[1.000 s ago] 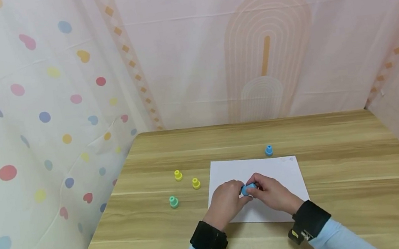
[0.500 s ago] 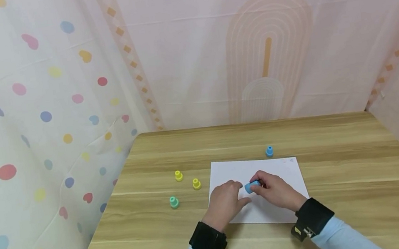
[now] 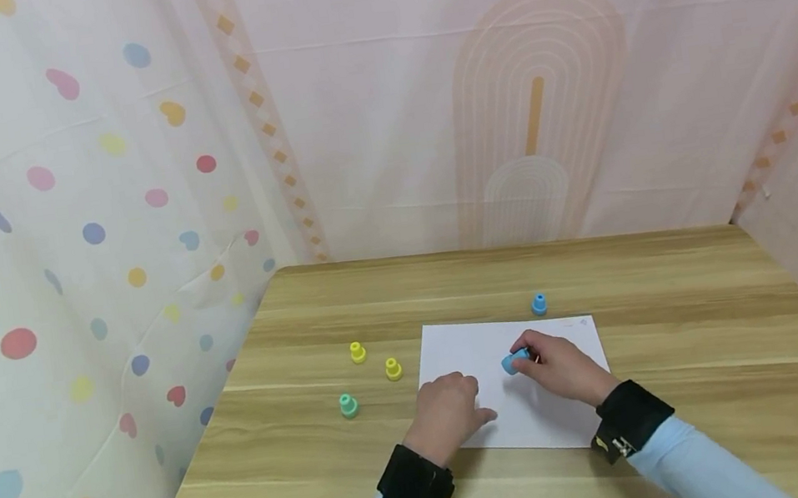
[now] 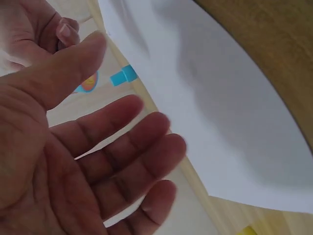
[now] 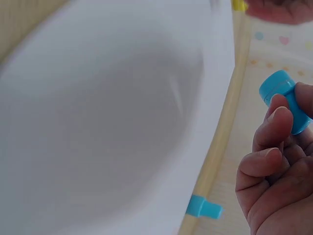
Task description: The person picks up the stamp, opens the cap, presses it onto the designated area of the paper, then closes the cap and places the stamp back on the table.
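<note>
My right hand (image 3: 558,364) pinches a small blue toy stamp (image 3: 516,361) between thumb and fingers, above the white sheet of paper (image 3: 483,347). In the right wrist view the stamp (image 5: 288,100) is a tilted cylinder with a seam near its wider end. A round end with an orange and yellow face and blue rim (image 4: 90,81) shows in the left wrist view. Over the left part of the paper is my left hand (image 3: 447,418), fingers relaxed, thumb apart, holding nothing. Its palm (image 4: 73,171) faces the left wrist camera.
Another blue stamp (image 3: 539,304) stands just behind the paper's far edge. Left of the paper stand two yellow stamps, a farther one (image 3: 357,352) and a nearer one (image 3: 393,369), and a green stamp (image 3: 348,405). Patterned curtains surround the wooden table (image 3: 695,311).
Both hands were together at the blue stamp. The left hand has let go and drawn slightly back. The right hand has moved right and away with the stamp.
</note>
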`<move>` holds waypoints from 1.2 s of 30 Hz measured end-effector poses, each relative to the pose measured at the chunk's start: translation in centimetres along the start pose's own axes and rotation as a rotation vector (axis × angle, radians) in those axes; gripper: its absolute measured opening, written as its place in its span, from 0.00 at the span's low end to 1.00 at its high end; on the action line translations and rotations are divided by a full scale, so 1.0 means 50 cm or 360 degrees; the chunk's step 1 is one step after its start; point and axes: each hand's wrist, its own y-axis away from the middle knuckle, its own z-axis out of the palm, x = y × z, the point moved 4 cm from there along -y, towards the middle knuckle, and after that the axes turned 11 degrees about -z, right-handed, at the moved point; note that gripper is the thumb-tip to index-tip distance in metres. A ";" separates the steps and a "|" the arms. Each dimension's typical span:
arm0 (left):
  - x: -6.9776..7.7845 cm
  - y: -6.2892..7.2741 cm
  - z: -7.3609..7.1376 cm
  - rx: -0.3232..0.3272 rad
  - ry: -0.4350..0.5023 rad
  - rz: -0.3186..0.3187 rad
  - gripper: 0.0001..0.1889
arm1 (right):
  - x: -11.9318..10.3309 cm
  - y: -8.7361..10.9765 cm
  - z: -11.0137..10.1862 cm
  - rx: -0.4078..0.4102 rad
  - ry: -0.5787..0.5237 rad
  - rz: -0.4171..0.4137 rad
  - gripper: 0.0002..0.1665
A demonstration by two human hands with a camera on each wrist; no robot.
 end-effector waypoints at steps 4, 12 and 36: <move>0.002 0.004 0.000 -0.0086 -0.0062 -0.0054 0.19 | 0.008 -0.015 -0.015 -0.0035 0.0104 0.0054 0.08; 0.001 0.012 -0.002 -0.0155 -0.0115 -0.0105 0.19 | 0.010 -0.055 -0.053 -0.0089 0.0375 0.0001 0.12; 0.001 0.017 -0.003 -0.0148 -0.0095 -0.0085 0.17 | 0.027 -0.184 -0.094 -0.0166 0.1274 -0.0241 0.07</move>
